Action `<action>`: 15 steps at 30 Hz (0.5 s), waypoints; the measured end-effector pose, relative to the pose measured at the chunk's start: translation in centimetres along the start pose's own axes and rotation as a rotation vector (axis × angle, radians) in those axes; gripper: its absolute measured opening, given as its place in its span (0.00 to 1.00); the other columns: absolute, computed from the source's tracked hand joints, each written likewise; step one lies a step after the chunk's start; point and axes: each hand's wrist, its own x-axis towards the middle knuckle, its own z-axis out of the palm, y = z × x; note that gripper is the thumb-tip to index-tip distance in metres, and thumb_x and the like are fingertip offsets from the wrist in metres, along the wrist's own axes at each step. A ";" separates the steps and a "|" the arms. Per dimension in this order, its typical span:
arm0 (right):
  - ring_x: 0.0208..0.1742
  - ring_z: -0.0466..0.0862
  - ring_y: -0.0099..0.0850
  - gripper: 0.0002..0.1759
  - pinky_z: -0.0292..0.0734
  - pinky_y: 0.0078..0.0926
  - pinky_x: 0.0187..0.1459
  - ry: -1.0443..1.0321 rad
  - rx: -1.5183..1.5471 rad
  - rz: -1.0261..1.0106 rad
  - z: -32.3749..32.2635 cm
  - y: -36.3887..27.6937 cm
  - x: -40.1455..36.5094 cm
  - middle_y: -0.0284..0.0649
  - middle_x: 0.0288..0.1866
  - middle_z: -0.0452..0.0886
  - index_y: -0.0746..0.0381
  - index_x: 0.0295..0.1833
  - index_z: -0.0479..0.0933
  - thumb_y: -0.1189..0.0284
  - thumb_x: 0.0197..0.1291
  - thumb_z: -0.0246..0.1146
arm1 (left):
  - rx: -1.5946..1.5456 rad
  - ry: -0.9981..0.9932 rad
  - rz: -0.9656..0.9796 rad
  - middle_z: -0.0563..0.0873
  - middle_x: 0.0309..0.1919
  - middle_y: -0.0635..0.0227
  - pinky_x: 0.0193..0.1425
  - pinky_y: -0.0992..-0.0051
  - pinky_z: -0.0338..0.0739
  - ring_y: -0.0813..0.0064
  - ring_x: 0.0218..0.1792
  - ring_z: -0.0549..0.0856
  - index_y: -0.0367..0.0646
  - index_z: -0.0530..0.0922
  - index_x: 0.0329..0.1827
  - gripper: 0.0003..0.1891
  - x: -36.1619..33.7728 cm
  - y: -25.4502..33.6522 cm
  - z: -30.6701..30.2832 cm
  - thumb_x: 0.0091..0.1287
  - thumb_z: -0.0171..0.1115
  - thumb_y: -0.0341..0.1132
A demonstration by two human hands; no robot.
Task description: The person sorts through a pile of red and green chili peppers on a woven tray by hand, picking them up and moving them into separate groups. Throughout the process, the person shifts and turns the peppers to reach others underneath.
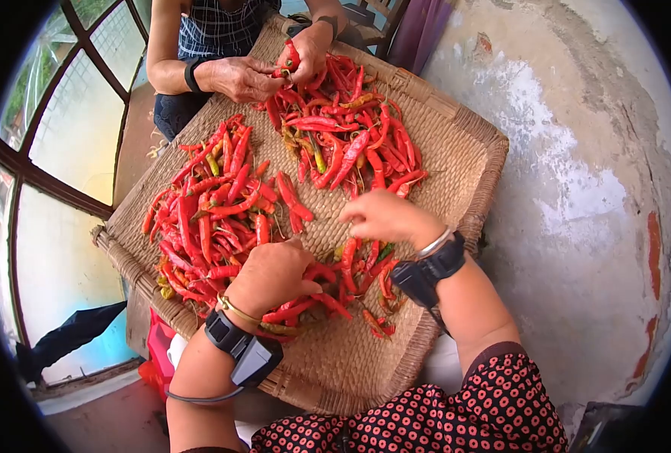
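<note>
My left hand [270, 277] rests low over the right side of the large heap of red chili peppers [222, 208]. Its fingers curl downward and are mostly hidden, so what they hold cannot be made out. Above a smaller group of chili peppers [348, 264], my right hand [392, 218] hovers with bent fingers drawn inward; no pepper shows in it. Both groups lie on a woven tray [343, 362] with a thick rim. A few loose peppers [294, 198] lie between the heaps.
Across the tray, another person's hands [249, 78] hold a red chili pepper [291, 57] beside a further heap of peppers [358, 124]. A window [64, 128] stands at left, with a dark umbrella [71, 332] below. A plastered wall [569, 151] rises at right.
</note>
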 end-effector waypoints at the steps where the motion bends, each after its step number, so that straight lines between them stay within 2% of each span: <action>1: 0.41 0.81 0.44 0.15 0.75 0.38 0.44 -0.049 -0.144 0.021 1.3 0.7 0.3 0.46 0.36 0.81 0.58 0.41 0.80 0.69 0.44 0.63 | -0.002 0.015 0.026 0.80 0.28 0.59 0.34 0.63 0.76 0.59 0.31 0.82 0.41 0.78 0.28 0.16 0.0 -0.2 0.3 0.50 0.64 0.46; 2: 0.41 0.81 0.44 0.15 0.75 0.38 0.44 -0.053 -0.144 0.019 1.6 0.2 0.3 0.46 0.36 0.81 0.58 0.41 0.80 0.69 0.44 0.63 | -0.004 0.030 0.051 0.80 0.28 0.58 0.34 0.62 0.76 0.59 0.31 0.82 0.41 0.78 0.27 0.15 -0.1 -0.3 0.5 0.50 0.64 0.45; 4: 0.41 0.81 0.43 0.13 0.75 0.38 0.43 -0.226 -0.236 0.081 2.0 -0.8 0.2 0.45 0.37 0.81 0.57 0.39 0.80 0.70 0.43 0.63 | -0.002 0.035 0.027 0.80 0.28 0.58 0.34 0.62 0.76 0.58 0.31 0.82 0.41 0.78 0.27 0.14 0.0 -0.1 0.3 0.51 0.63 0.44; 6: 0.42 0.81 0.43 0.11 0.75 0.39 0.43 -0.206 -0.217 0.102 2.4 -1.1 0.1 0.44 0.36 0.81 0.57 0.36 0.80 0.70 0.43 0.63 | 0.000 0.038 0.010 0.80 0.28 0.57 0.34 0.62 0.76 0.58 0.31 0.82 0.41 0.78 0.27 0.13 0.2 -0.1 0.1 0.51 0.63 0.42; 9: 0.39 0.80 0.42 0.09 0.74 0.38 0.39 -0.182 -0.352 0.077 2.3 -1.2 0.2 0.42 0.30 0.80 0.59 0.33 0.76 0.71 0.43 0.64 | -0.099 0.041 -0.029 0.80 0.26 0.58 0.35 0.63 0.75 0.57 0.31 0.80 0.42 0.78 0.27 0.10 0.2 -0.4 -0.1 0.51 0.62 0.40; 11: 0.37 0.80 0.42 0.08 0.74 0.39 0.37 -0.100 -0.405 0.105 1.5 -1.1 -0.1 0.42 0.28 0.79 0.60 0.29 0.74 0.72 0.41 0.64 | -0.076 0.050 -0.043 0.79 0.24 0.57 0.34 0.62 0.75 0.56 0.30 0.80 0.41 0.78 0.26 0.11 0.2 -0.4 -0.3 0.51 0.62 0.40; 15: 0.35 0.80 0.43 0.06 0.74 0.40 0.36 -0.030 -0.462 0.069 2.7 0.0 -0.9 0.43 0.28 0.79 0.59 0.29 0.75 0.72 0.41 0.63 | -0.059 0.058 -0.107 0.80 0.23 0.56 0.32 0.63 0.75 0.56 0.28 0.80 0.40 0.77 0.26 0.10 0.3 -0.5 -1.1 0.51 0.62 0.39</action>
